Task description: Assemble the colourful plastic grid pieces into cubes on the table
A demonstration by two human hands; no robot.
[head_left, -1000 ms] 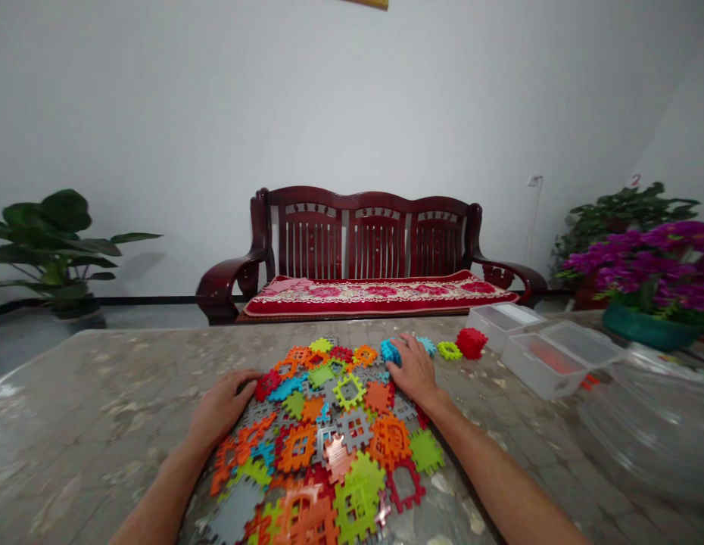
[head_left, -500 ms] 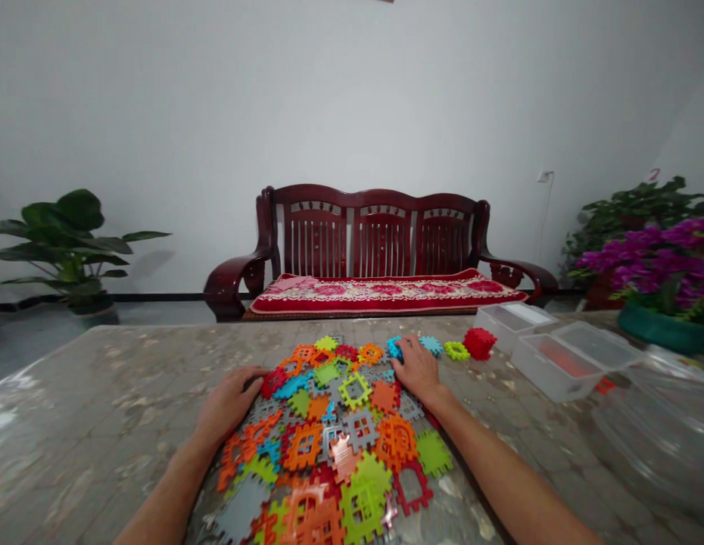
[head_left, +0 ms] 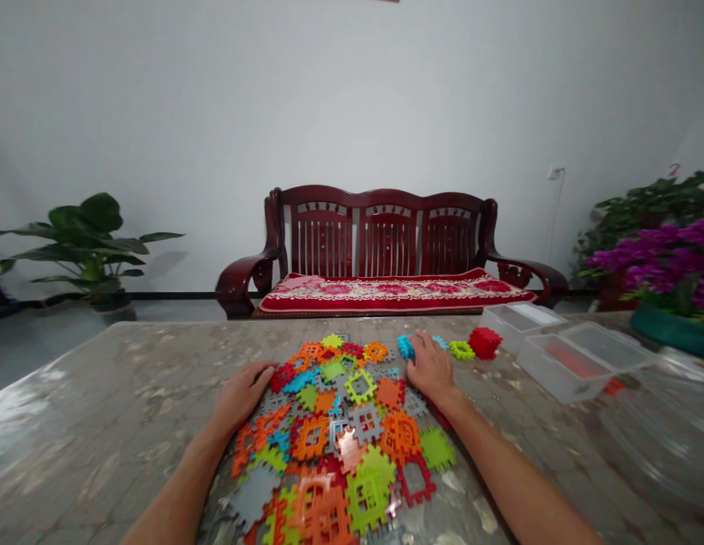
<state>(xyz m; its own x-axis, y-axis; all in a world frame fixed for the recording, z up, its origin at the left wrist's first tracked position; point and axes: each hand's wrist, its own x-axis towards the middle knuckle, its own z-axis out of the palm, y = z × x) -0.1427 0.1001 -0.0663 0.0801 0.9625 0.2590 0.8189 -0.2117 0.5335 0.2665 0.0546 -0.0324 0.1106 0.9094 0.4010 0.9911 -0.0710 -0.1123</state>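
Observation:
A heap of interlocking plastic tiles in orange, green, red, blue and grey lies on the table before me. Beyond its far right side, my right hand is closed on blue tiles that show past the fingertips. More light blue tile peeks out behind that hand. My left hand rests at the heap's left edge, thumb apart from the fingers, beside a red tile. It holds nothing that I can see.
Right of my right hand are a green tile and a red stack of tiles. Clear plastic boxes stand farther right, one with orange pieces inside. Purple flowers in a teal pot are at the right edge. A wooden sofa stands behind the table.
My right hand has shifted slightly right with the blue tiles, away from the heap. My left hand stays at the heap's left edge. The whole view has moved a little.

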